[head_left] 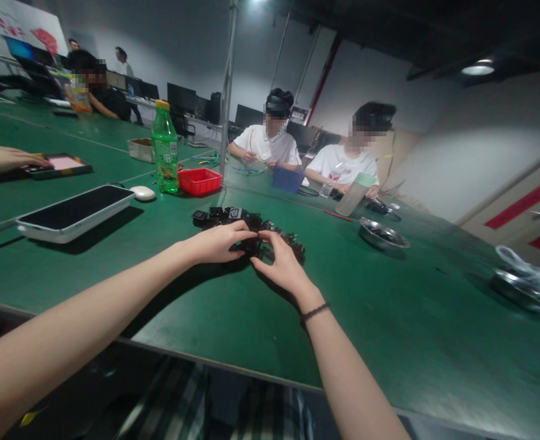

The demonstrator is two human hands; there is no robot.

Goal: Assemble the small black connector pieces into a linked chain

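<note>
Several small black parts (219,216) lie in a heap on the green table (233,311), in the middle of the head view. My left hand (222,241) reaches in from the left, its fingers curved round a black part at the near side of the heap. From the right comes my right hand (281,260), a dark band on its wrist, with thumb and fingers bent against the same part. The fingertips of both hands nearly meet there. Darker glossy pieces (292,244) lie just behind my right hand. Fine detail of the held part is hidden by the fingers.
Behind the heap stand a red tray (200,181) and a green bottle (164,150). A white-framed device (77,211) and a mouse (143,193) lie left. Metal bowls (383,234) are on the right. Two people sit across; another person's hand (11,160) is at far left.
</note>
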